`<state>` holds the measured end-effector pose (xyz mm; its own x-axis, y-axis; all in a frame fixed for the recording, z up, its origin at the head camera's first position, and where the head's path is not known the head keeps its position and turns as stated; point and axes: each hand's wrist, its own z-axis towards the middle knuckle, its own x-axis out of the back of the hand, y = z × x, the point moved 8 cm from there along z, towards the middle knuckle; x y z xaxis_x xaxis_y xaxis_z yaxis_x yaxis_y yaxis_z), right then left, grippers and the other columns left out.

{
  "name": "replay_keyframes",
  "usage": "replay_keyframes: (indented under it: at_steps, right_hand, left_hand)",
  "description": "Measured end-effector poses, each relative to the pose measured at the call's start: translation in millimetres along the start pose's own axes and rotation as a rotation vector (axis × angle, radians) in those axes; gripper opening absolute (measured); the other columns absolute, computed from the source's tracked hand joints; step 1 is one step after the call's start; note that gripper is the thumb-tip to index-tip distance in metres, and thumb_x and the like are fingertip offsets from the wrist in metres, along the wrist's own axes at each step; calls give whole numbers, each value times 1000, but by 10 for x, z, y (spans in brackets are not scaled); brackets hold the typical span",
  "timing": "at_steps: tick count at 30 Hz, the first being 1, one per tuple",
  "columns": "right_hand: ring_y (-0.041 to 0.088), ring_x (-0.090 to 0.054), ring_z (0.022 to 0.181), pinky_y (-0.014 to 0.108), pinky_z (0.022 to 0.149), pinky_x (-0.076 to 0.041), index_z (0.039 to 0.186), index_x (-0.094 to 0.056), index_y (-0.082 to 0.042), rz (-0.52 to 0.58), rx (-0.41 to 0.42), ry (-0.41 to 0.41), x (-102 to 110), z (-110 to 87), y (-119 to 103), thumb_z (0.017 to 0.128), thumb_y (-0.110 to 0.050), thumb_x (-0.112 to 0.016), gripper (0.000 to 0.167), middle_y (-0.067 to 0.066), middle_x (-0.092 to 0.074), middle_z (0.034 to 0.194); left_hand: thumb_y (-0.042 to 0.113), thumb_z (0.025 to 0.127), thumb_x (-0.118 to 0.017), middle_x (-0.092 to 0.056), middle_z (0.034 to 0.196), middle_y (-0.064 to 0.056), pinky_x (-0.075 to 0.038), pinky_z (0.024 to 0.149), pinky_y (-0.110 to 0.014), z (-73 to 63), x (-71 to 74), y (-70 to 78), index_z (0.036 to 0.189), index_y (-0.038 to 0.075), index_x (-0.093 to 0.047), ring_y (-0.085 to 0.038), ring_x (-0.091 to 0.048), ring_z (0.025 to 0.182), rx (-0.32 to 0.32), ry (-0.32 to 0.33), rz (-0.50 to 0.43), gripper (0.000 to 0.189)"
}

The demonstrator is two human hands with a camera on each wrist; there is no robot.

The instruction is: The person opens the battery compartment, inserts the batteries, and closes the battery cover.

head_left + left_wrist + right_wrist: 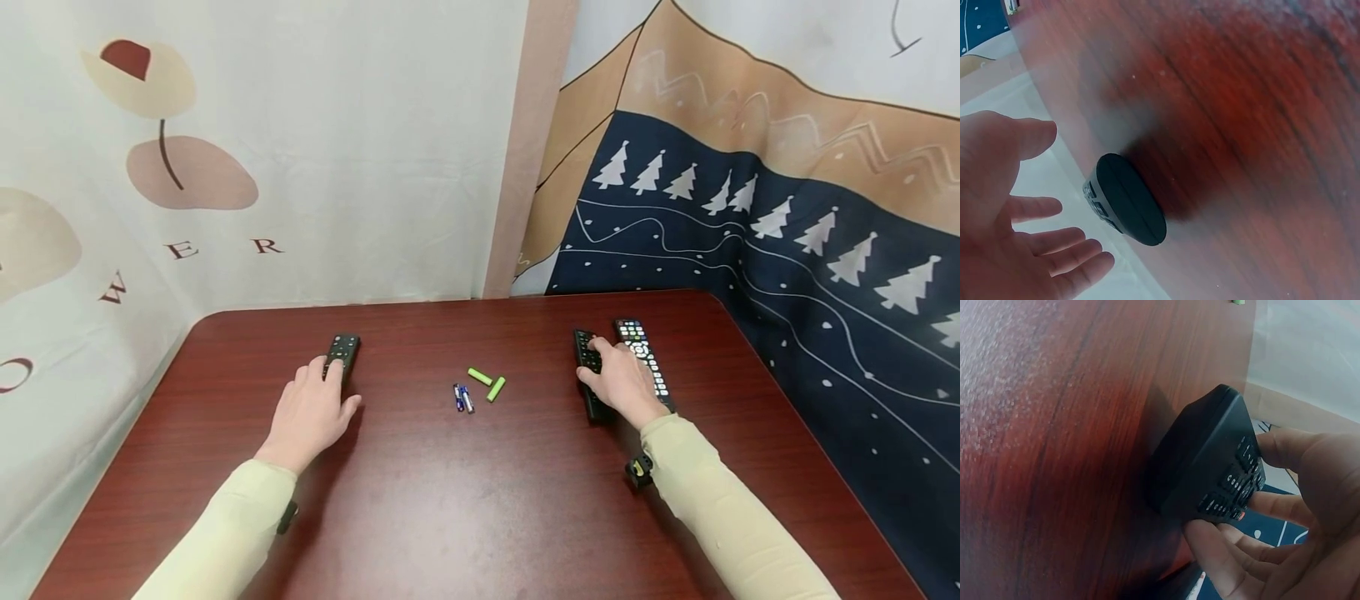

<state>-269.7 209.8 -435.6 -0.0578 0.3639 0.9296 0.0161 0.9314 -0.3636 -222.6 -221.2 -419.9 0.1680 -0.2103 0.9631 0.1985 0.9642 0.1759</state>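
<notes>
At the table's left, a small black remote control (pixel 346 346) lies under the fingertips of my left hand (pixel 306 415). In the left wrist view that hand's fingers are spread and relaxed, beside the remote's rounded end (pixel 1132 200), with none curled round it. My right hand (pixel 624 382) holds a longer black remote control (pixel 597 412) at the table's right. Seen from the right wrist, the thumb (pixel 1285 447) is at one side edge of the remote and fingers are bent at the other, with one finger over its buttons. Part of its button face is hidden by the hand.
Right beside the held remote lies another black remote (pixel 632 329) with white buttons, partly covered by the right hand. Two green batteries (pixel 480 377) and two blue-and-white batteries (pixel 467 400) lie mid-table. Printed curtains (pixel 360 167) hang behind the brown wooden table (pixel 420 517).
</notes>
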Motion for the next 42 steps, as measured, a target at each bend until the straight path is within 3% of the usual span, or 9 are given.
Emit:
replay_keyframes:
  at_steps: [12,22,34,42]
  right_hand:
    - [38,-63,92,46,67,-54,146,-53,-7,-62,-20,-15,-35,23,5,98,-31,-68,56,31,-58,128]
    - [36,-62,86,43,63,-53,148,-52,-8,-76,-40,-25,-53,34,27,98,-32,-68,58,31,-59,127]
    - [36,-63,80,42,58,-52,148,-52,-6,-104,-44,-37,-40,62,43,97,-32,-68,60,33,-58,129]
    - [39,-64,90,48,66,-55,146,-55,-5,-120,-31,-31,-50,60,31,97,-35,-69,59,32,-59,127]
  left_hand:
    - [22,96,-69,-49,128,-40,-48,92,-66,57,-105,-112,133,-14,-48,-55,-50,112,52,-80,-8,56]
    - [23,97,-69,-51,123,-38,-50,86,-65,99,-178,-160,130,-12,-50,-52,-52,106,79,-121,7,52]
    - [22,95,-73,-51,112,-36,-52,84,-63,158,-176,-150,123,-14,-51,-50,-52,100,64,-96,12,50]
    - [24,99,-69,-49,117,-38,-54,80,-65,215,-234,-199,130,-9,-47,-53,-52,103,130,-136,-17,51]
